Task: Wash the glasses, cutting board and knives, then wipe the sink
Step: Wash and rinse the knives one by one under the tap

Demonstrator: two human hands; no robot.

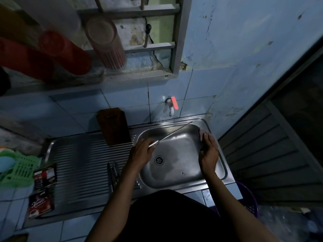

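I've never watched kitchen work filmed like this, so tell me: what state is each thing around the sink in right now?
Long knife: held over the basin by the left hand.
Cloth: pressed on the sink wall by the right hand.
Tap: no water seen running.
Cutting board: upright against the tiles.
Other knives: lying on the drainboard.

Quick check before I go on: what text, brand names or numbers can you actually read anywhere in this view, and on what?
"Kap...": white script on the lower dark red sachet strip at the drainboard's left edge; the remaining letters are blurred.
Upper sachet strip: print present, too small and blurred to read.
Tap, cutting board, cups, knives: no lettering visible.
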